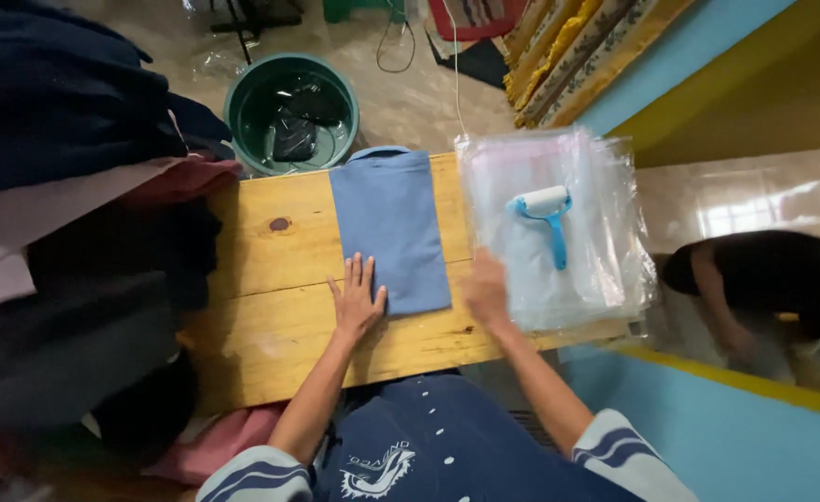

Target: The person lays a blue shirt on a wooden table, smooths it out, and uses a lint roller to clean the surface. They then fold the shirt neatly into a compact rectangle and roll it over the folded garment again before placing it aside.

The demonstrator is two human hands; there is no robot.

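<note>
Blue folded cloth [391, 232], pale yellow wooden table [270, 288], dark green basin [242, 102].

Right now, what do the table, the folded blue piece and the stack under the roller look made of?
Table: unfinished-looking pale wood, with visible grain and a dark knot. Folded blue piece under the left hand: matte woven or knit fabric, probably cotton. Stack of bags: clear glossy plastic film, see-through with glare. Roller: blue plastic handle, white drum.

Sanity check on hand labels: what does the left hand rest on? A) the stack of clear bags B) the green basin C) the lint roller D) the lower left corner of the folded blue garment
D: the left hand lies flat with fingers on the lower left corner of the folded blue garment on the wooden table.
</note>
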